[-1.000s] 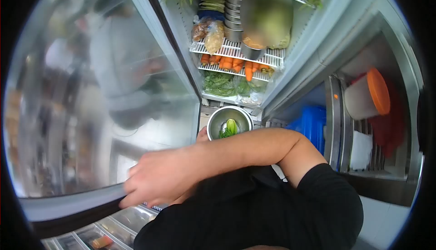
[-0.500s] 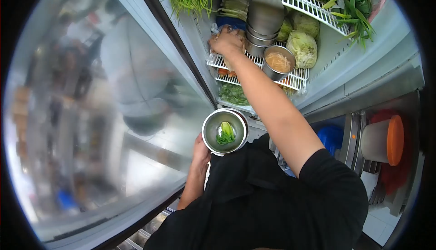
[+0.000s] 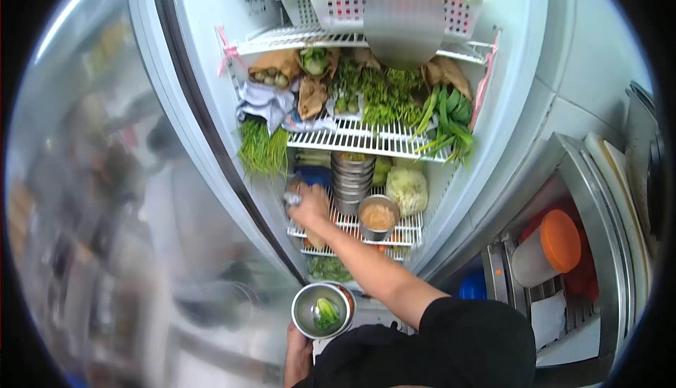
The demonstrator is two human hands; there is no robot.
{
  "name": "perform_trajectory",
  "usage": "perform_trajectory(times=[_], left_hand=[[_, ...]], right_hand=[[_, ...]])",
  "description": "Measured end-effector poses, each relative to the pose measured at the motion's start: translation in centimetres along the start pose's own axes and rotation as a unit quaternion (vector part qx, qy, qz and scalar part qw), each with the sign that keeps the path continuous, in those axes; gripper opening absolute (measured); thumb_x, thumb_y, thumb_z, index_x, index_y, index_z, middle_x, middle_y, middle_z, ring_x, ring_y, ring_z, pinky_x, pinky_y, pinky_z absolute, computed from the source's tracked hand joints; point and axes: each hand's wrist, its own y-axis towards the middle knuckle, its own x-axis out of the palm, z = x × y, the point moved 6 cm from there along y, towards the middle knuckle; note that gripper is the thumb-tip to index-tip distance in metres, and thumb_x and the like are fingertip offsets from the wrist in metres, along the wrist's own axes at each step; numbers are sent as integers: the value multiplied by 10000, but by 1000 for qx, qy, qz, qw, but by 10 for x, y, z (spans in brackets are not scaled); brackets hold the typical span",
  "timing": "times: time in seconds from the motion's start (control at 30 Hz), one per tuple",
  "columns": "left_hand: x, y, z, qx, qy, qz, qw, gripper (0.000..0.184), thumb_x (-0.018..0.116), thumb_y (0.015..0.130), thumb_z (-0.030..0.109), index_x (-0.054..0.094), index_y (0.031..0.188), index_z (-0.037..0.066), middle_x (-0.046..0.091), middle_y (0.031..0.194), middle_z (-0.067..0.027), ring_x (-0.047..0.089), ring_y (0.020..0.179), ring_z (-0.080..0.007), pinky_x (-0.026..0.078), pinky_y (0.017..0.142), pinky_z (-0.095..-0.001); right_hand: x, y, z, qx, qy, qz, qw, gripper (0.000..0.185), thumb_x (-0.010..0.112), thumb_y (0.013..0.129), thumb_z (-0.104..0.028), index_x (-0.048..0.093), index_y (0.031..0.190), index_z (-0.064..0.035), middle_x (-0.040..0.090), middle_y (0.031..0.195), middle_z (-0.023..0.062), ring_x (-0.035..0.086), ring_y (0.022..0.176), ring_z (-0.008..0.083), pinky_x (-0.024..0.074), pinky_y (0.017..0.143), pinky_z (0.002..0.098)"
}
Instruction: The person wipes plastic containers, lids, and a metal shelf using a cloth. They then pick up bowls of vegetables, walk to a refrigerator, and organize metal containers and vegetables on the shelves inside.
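My left hand point(image 3: 298, 339), low in the view, holds a round metal bowl point(image 3: 303, 317) from its left side; green leafy vegetable pieces point(image 3: 326, 313) lie inside. My right hand point(image 3: 308, 206) reaches into the fridge at the left end of a middle wire shelf, over plastic-bagged food point(image 3: 315, 238). Its fingers are bent around part of a bag, with the fingertips partly hidden. Right of this hand stands a stack of metal containers point(image 3: 351, 185). A metal pot point(image 3: 378, 217) with pale shredded food sits farther right, near a wrapped cabbage point(image 3: 407, 191).
An upper shelf point(image 3: 366, 137) bears leafy greens and paper-bagged produce, below a white basket point(image 3: 338, 1). The open glass door point(image 3: 91, 198) fills the left side. At the right, a tub with an orange lid point(image 3: 560, 239) stands in a metal rack.
My right hand has gone from the door's edge into the fridge, to the bagged food. The view has tilted up, showing more upper shelves. The bowl stays in my left hand.
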Motion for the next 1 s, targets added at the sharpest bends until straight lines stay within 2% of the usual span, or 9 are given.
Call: perform_trajectory(times=[0.2,0.33,0.53,0.63,0.7,0.8,0.83,0.97,1.0], left_hand=[[-2,-6,15,-4,14,40,999,264,630,997,256,679,1143,41,744,866,-114,711,601,-183,502,407,-286],[-8,-1,22,-4,33,8,999,297,596,1015,263,674,1200,43,754,966,-131,753,712,-226,593,492,-329],[-18,9,20,3,19,-8,1000,137,588,991,116,670,1076,47,705,797,-61,612,502,-109,416,363,-235],[-20,6,21,3,17,-31,999,140,578,990,107,656,1087,43,675,759,-41,536,460,-78,337,348,-230],[-18,2,25,6,15,-33,999,152,569,990,101,646,1104,38,664,751,-35,510,451,-68,314,348,-231],[-21,9,19,13,13,-36,999,177,555,988,91,634,1133,27,667,773,-40,516,460,-65,321,352,-229],[-19,10,21,14,10,-47,999,185,552,986,87,632,1139,22,672,787,-43,523,466,-62,326,353,-225],[10,-3,47,54,29,-33,998,297,606,995,132,637,1242,-29,730,1001,-112,703,775,-151,562,625,-284],[11,6,48,67,24,-53,996,319,619,997,148,635,1258,-35,728,1053,-119,707,847,-163,572,688,-300]], right_hand=[[-81,-66,-71,-125,158,-79,976,478,790,755,-297,605,1077,2,561,1108,225,575,1044,373,492,949,455],[-208,-91,-160,-261,208,-113,936,395,771,723,-161,483,959,-29,498,1015,145,544,940,319,478,861,391],[-410,-82,-272,-601,50,190,775,395,871,721,-110,543,940,-94,606,1016,70,604,924,220,475,848,370],[-474,-60,-295,-551,-115,295,772,369,846,784,-99,616,1057,-4,661,1092,87,664,866,124,539,726,245],[-503,-32,-314,-549,-242,318,734,308,730,763,-91,565,1010,-12,555,971,145,538,956,299,465,803,428],[-518,10,-311,-462,-352,262,771,368,772,786,-189,584,1043,-6,588,997,166,571,968,301,476,816,429],[-523,31,-302,-337,-288,170,880,392,755,830,-218,606,1120,-2,628,1058,171,603,983,293,488,834,430],[-564,140,-225,-145,-253,-48,955,414,696,903,-231,623,1258,-32,675,1186,189,637,1064,283,513,902,401],[-558,136,-220,-170,-243,17,955,395,684,919,-229,624,1260,-38,673,1194,189,638,1072,279,516,908,399]])
